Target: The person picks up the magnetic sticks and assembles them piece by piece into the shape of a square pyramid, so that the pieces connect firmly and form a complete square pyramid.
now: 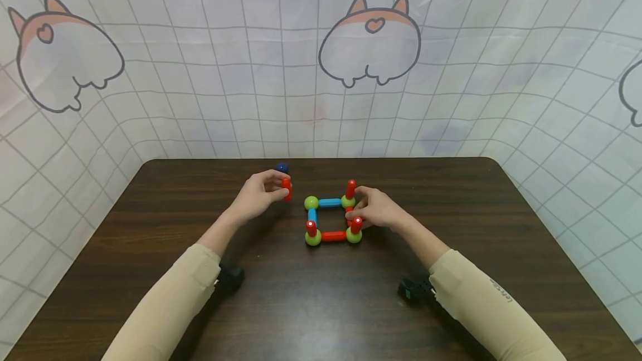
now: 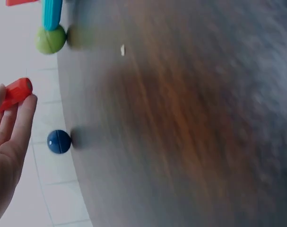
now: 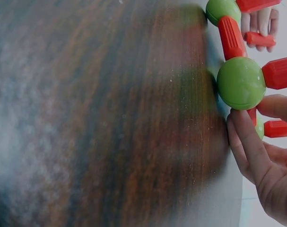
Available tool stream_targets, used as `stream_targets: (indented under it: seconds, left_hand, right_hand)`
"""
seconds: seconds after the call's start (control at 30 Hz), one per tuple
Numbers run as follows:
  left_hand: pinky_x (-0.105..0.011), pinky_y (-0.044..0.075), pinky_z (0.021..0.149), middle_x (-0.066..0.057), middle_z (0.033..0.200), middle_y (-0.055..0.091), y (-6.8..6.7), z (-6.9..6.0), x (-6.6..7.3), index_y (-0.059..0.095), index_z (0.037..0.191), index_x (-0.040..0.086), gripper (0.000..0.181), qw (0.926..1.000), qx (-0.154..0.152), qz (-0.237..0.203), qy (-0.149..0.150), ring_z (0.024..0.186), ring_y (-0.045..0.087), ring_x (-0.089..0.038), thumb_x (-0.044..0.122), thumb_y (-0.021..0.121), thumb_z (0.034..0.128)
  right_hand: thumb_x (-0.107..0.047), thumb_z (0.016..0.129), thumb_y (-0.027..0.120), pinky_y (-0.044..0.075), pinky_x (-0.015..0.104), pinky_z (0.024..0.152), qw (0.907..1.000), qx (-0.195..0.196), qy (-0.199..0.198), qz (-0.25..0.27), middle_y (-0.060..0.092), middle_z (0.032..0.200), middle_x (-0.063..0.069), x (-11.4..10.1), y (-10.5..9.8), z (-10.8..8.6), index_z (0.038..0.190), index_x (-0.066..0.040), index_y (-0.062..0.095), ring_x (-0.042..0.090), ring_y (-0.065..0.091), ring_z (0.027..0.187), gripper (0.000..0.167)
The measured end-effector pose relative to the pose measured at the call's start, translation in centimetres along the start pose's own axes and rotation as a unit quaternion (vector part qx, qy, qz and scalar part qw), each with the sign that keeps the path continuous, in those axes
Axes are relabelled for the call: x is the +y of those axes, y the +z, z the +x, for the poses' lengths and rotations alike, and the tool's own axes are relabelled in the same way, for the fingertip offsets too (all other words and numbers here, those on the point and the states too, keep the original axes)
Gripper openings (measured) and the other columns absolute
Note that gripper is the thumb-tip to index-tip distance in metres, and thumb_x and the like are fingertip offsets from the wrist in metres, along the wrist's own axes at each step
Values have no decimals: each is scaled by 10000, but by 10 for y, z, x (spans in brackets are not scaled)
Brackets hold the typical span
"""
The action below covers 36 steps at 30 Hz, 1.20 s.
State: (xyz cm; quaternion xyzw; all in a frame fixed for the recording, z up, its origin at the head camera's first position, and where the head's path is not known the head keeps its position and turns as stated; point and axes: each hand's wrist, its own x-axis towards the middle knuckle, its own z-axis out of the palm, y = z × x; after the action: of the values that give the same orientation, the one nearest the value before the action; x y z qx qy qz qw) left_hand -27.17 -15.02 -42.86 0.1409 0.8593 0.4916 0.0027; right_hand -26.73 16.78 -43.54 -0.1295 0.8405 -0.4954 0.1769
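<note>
A square frame of green balls and rods lies on the table, with a blue rod (image 1: 329, 203) at its far side and a red rod (image 1: 333, 236) at its near side. Upright red rods stand on three of its balls; the far-left green ball (image 1: 311, 202) bears none. My left hand (image 1: 258, 196) pinches a loose red rod (image 2: 16, 93) between thumb and fingers, left of the frame and above the table. My right hand (image 1: 379, 209) grips the frame's right-side red rod, fingers beside the near-right green ball (image 3: 241, 83).
A dark blue ball (image 1: 282, 167) sits near the table's far edge, behind my left hand. The dark wooden table (image 1: 321, 305) ends at a hanging cloth (image 1: 281, 99) with a grid pattern. A small pale speck (image 2: 123, 50) lies on the table.
</note>
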Motion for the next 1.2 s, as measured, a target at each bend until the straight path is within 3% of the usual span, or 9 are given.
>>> stream_targets:
  seconds: [0.63, 1.2]
  left_hand:
    - [-418, 552, 933, -80, 1146, 707, 31, 13, 17, 655, 1249, 52, 302, 9990, -166, 27, 422, 1068, 676, -246, 71, 737, 959]
    - [-439, 523, 980, -61, 1174, 692, 37, 13, 22, 644, 1298, 34, 357, 9966, -271, 338, 707, 1118, 659, -245, 87, 744, 959]
  right_hand:
    - [-101, 928, 762, 614, 381, 742, 9999, 27, 62, -147, 638, 1069, 192, 0, 0, 1, 1527, 60, 349, 235, 699, 830, 745]
    - [-116, 939, 757, 613, 378, 744, 9998, 50, 96, -190, 639, 1056, 182, 1, 0, 0, 1515, 50, 365, 240, 699, 822, 717]
